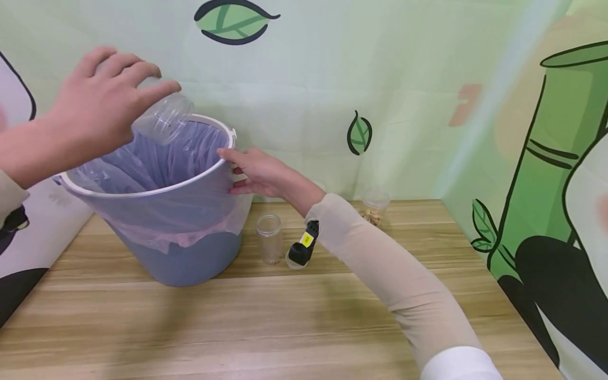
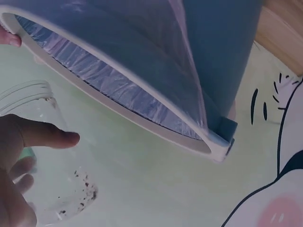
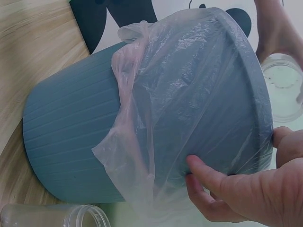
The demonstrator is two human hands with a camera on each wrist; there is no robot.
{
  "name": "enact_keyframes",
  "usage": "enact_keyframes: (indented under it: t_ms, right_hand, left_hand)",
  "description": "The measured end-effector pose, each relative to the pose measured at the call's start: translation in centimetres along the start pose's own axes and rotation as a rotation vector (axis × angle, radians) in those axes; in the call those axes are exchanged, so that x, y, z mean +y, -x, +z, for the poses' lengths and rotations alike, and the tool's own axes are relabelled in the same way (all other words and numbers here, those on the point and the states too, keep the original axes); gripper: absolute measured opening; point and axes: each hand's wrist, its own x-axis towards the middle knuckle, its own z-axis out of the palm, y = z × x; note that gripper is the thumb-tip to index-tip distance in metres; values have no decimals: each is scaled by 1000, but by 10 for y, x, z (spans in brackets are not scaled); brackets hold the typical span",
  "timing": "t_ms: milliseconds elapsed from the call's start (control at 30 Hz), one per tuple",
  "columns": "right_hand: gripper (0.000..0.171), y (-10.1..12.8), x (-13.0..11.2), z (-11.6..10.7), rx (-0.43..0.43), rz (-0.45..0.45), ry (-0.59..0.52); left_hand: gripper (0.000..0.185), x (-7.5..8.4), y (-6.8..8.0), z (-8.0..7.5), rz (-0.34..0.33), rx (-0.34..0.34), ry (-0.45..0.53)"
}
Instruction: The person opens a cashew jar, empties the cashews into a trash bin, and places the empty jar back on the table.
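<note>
A blue bin point(image 1: 190, 258) lined with a thin plastic bag point(image 1: 161, 158) stands tilted on the wooden table point(image 1: 285, 327). My left hand point(image 1: 102, 103) holds a clear plastic jar point(image 1: 163, 119) tipped mouth-down over the bin's opening; in the left wrist view the jar point(image 2: 42, 156) shows a few dark crumbs inside. My right hand point(image 1: 254, 171) grips the bin's white rim point(image 1: 228, 137), thumb over the edge and fingers point(image 3: 213, 177) on the bag-covered wall point(image 3: 203, 109).
Right of the bin stand an empty clear jar point(image 1: 269, 238), a small black bottle with a yellow label point(image 1: 302, 248) lying down, and a clear jar with nuts point(image 1: 374, 207). A printed backdrop point(image 1: 427, 95) closes the table's far and right sides.
</note>
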Motion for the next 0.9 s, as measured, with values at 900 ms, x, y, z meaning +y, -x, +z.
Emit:
enact_keyframes:
  t_ms: [900]
  right_hand:
    - [65, -2, 2, 3, -14, 0, 13]
  left_hand:
    - [112, 4, 0, -6, -631, -235, 771]
